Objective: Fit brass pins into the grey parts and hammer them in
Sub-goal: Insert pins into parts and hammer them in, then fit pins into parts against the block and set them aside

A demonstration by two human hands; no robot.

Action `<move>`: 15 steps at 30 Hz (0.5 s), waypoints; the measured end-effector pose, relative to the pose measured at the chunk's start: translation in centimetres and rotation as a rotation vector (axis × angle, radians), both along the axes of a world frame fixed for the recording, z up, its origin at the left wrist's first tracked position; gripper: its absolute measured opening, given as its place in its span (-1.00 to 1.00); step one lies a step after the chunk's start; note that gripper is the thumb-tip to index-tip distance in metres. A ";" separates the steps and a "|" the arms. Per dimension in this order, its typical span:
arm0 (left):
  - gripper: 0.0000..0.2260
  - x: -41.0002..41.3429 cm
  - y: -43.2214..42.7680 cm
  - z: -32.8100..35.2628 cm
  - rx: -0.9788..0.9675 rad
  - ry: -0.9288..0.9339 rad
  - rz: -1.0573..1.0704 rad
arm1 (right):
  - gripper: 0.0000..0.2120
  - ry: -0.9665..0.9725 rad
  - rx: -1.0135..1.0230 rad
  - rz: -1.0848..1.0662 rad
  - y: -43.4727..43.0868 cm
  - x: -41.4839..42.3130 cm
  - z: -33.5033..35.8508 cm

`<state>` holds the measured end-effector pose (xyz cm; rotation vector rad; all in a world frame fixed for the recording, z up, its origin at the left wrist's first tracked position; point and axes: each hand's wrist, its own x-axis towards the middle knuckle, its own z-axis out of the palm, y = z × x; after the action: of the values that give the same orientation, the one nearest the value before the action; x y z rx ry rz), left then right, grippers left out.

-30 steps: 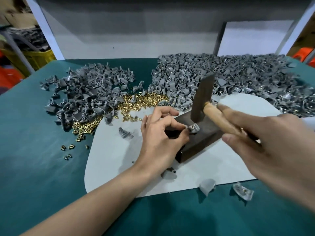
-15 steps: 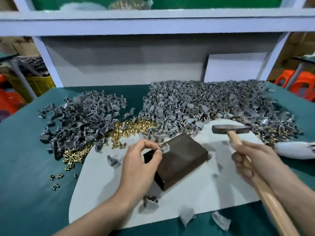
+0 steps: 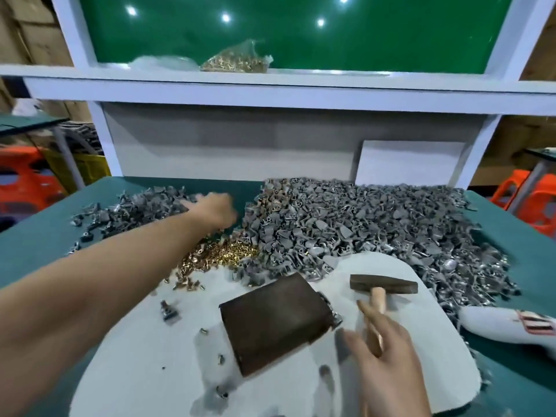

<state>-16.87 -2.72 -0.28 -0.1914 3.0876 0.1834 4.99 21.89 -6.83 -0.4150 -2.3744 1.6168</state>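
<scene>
At a green-topped workbench (image 3: pixel 30 254), a person's left arm is stretched far forward. The left hand (image 3: pixel 215 210) is over the inner edge of the smaller heap of grey parts (image 3: pixel 135 209) at the far left. The hand is blurred, so it is not possible to tell whether its fingers are apart or pinched on a part.

The next pick probably turns on one relation. The grey parts lie directly under the hand and to its left. The scatter of brass pins (image 3: pixel 222 257) lies on the near side of the hand, beside the wrist, so a pin would need a short pull back towards the body. The left hand is much nearer to both supplies than the right hand is.

Nearer the person, on the white mat (image 3: pixel 135 356), a single grey part (image 3: pixel 170 310) lies well apart from the heaps. To its right is the dark striking block (image 3: pixel 273 323), and no part can be seen on its top face. Beyond the block, the larger heap of grey parts (image 3: pixel 376 230) fills the far right of the bench.

Just right of the block is the hammer (image 3: pixel 383 284). Its head lies crosswise and its wooden handle runs back towards the person. The right hand (image 3: pixel 388 356) is over that handle with the fingers extended along it. Blur hides whether they grip the handle or only rest on it. By this reading the person is fetching the next piece, and hammering has to wait until a part is seated on the block.
</scene>
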 end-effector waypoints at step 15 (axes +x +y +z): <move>-0.84 2.8 -7.5 -3.3 0.078 0.293 0.006 | -0.51 0.118 0.485 0.123 0.1 -0.6 -1.2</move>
<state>-14.04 -10.22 -3.62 -0.1866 3.3616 0.3626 4.43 22.02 -8.08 -0.0770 -2.6231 1.0142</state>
